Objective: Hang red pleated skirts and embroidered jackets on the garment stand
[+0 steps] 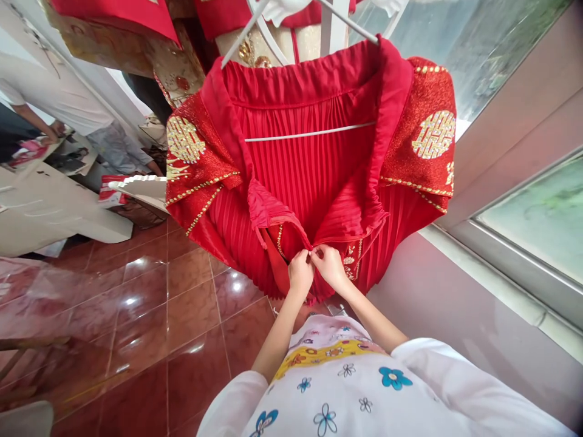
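The left hand (300, 273) and right hand (330, 267) meet at a hanging red pleated robe (296, 170), fingers (321, 254) clenched on its front edges, its long opening running upward from them

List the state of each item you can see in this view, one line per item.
Red pleated robe with gold double-happiness motifs: hanging, front edges folded back.
White hanger: bearing the robe.
Left hand: pinching the robe's front edge.
Right hand: pinching the same edge, touching left hand.
Red floor tiles: glossy, reflecting light.
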Demonstrator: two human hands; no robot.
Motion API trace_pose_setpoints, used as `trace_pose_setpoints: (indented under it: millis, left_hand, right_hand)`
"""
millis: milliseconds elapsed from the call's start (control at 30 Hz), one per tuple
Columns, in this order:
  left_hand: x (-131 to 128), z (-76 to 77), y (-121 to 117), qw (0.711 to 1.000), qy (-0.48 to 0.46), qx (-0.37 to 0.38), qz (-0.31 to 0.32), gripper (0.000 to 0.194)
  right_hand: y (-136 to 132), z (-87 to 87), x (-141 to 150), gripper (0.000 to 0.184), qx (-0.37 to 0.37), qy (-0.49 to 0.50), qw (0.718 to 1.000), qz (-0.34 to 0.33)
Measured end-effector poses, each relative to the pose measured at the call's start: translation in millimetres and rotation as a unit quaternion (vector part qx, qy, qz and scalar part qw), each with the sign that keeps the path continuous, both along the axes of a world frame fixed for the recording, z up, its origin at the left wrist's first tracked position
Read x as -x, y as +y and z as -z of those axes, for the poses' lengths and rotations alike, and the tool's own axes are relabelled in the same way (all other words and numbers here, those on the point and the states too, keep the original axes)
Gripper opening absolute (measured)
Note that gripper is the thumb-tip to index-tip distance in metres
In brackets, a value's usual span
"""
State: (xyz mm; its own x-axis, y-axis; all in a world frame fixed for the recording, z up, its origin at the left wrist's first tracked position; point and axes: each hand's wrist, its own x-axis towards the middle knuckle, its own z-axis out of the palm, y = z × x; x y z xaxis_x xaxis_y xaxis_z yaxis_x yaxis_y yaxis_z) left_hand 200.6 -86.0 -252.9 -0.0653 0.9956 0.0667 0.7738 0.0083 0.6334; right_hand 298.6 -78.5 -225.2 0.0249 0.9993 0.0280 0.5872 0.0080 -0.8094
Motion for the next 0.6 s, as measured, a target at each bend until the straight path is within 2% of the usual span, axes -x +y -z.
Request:
trace_pose_setpoints:
  millis: [100,200,333,600]
  left_hand:
    - [3.0,5.2,-1.0,0.999,-0.035,-0.017,0.015,0.015]
    - [4.8,7.7,-1.1,0.996,-0.081,-0.029,0.026,0.018]
    - [5.9,10.8,-0.5,0.990,-0.135,-0.028,0.038,0.025]
    - [9.9,15.5,2.3,0.988,-0.136,-0.027,0.074,0.021]
  right_hand:
    - [-4.7,3.6,1.4,0.016,-0.004,0.064,0.998,0.004]
    - [-11.6,5.3,1.0,0.020,-0.049,0.096,0.994,0.037]
    - [-17.1,6.5,-1.0,0.022,-0.116,0.044,0.991,0.054]
    - [-15.6,9.0,-0.3,0.024,-0.080,-0.101,0.992,0.017]
